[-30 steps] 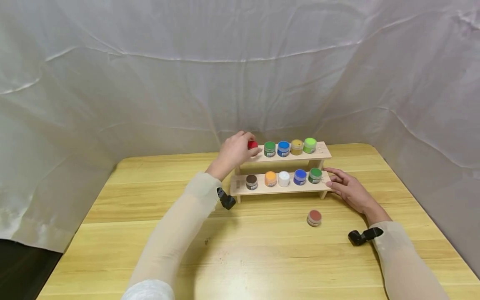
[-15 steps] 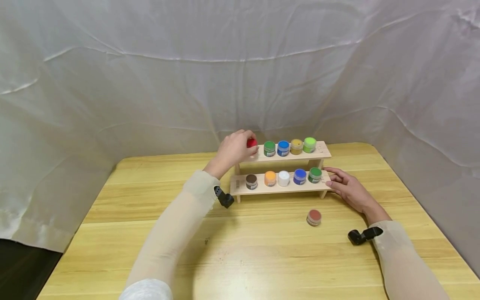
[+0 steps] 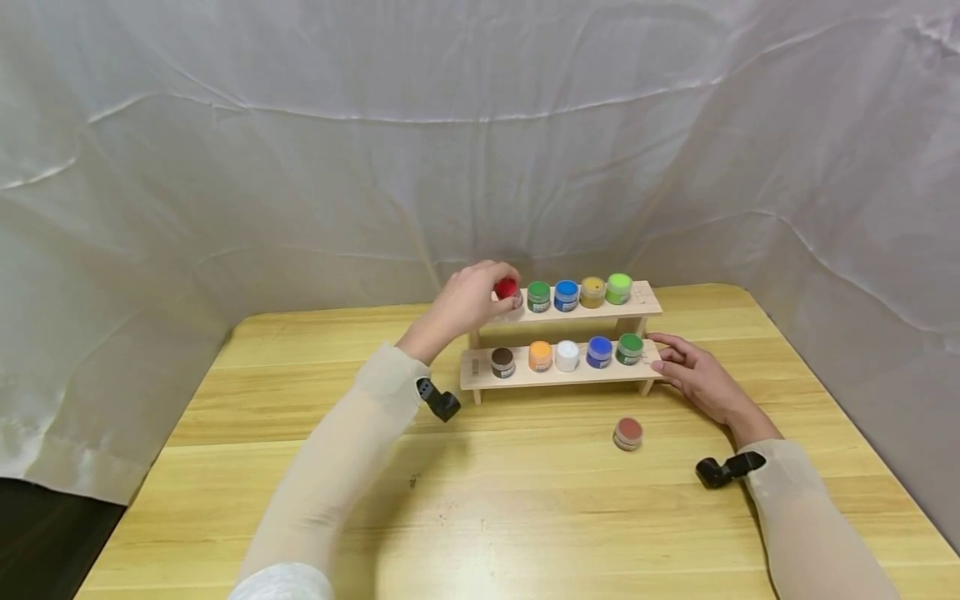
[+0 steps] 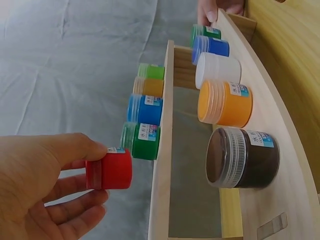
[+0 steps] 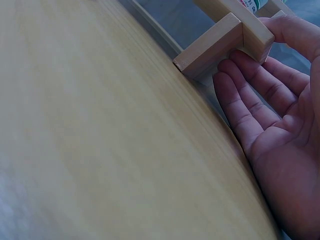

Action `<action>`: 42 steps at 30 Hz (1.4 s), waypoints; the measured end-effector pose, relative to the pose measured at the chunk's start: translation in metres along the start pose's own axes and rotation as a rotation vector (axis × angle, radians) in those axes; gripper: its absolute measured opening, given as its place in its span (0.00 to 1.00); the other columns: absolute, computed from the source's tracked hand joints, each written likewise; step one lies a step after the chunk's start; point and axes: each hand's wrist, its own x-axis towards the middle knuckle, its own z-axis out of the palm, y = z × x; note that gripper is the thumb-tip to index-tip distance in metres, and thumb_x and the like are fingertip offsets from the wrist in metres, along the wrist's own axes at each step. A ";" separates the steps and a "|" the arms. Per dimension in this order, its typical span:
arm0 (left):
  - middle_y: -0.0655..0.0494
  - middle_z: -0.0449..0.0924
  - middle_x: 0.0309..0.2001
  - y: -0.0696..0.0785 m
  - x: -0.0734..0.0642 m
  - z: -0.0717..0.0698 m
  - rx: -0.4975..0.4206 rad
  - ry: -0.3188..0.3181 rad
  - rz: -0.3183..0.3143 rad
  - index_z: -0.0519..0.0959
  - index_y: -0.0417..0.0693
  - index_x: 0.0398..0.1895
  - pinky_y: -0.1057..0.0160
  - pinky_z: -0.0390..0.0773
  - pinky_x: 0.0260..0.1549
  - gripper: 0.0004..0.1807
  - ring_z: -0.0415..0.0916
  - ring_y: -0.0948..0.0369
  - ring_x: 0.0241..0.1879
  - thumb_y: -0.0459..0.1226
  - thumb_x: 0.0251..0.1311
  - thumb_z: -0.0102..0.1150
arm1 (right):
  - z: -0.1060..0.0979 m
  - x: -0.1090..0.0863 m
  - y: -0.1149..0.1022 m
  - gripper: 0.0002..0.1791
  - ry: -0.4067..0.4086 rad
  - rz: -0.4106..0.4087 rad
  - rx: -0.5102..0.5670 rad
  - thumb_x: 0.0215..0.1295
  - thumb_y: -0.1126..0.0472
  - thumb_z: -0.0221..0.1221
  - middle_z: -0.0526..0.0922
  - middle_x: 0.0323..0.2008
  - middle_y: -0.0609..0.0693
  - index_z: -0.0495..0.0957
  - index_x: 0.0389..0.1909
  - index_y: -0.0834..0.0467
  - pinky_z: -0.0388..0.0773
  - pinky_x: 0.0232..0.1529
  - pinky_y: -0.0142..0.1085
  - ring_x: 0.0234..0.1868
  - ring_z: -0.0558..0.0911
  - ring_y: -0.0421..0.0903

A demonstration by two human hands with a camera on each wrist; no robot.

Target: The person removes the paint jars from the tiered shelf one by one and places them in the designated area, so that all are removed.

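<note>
My left hand (image 3: 467, 298) pinches a red paint jar (image 4: 111, 169) between thumb and fingers at the left end of the upper shelf. In the left wrist view a gap shows between this jar's base and the shelf board (image 4: 162, 195). Beside it on that shelf stand a green jar (image 3: 538, 297), a blue one (image 3: 566, 296), an ochre one (image 3: 592, 292) and a light green one (image 3: 618, 288). My right hand (image 3: 701, 383) grips the right end of the wooden two-step rack (image 5: 235, 25), thumb on the lower shelf, fingers beneath it.
The lower shelf carries a dark brown jar (image 3: 503, 362), an orange jar (image 3: 540, 356), a white jar (image 3: 567, 356), a violet-blue jar (image 3: 599, 352) and another green jar (image 3: 629, 348). A reddish-brown jar (image 3: 627, 434) stands on the wooden table (image 3: 525, 517). Grey cloth (image 3: 480, 167) hangs behind.
My left hand has shifted slightly with the red jar, which now shows more fully between the fingers. The left forearm has swung a little to the left. My right hand stays put.
</note>
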 end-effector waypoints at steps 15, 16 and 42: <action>0.56 0.75 0.57 0.012 -0.017 -0.005 -0.038 -0.096 0.154 0.78 0.52 0.59 0.55 0.73 0.54 0.20 0.73 0.58 0.53 0.44 0.65 0.62 | 0.002 0.000 -0.004 0.32 -0.002 -0.004 0.008 0.72 0.70 0.53 0.76 0.44 0.52 0.53 0.72 0.69 0.78 0.48 0.30 0.48 0.79 0.40; 0.56 0.75 0.57 0.012 -0.018 -0.005 -0.043 -0.100 0.169 0.78 0.52 0.59 0.55 0.73 0.54 0.20 0.73 0.58 0.53 0.44 0.65 0.62 | 0.002 0.000 -0.004 0.32 -0.002 -0.002 0.004 0.72 0.70 0.53 0.76 0.44 0.52 0.53 0.72 0.69 0.78 0.48 0.30 0.48 0.79 0.40; 0.62 0.76 0.53 0.027 -0.027 0.034 -0.091 -0.237 0.463 0.81 0.54 0.55 0.65 0.66 0.58 0.17 0.67 0.62 0.55 0.44 0.64 0.62 | 0.002 0.000 -0.003 0.31 0.007 -0.002 0.021 0.71 0.70 0.53 0.76 0.44 0.52 0.54 0.72 0.68 0.78 0.49 0.30 0.48 0.79 0.40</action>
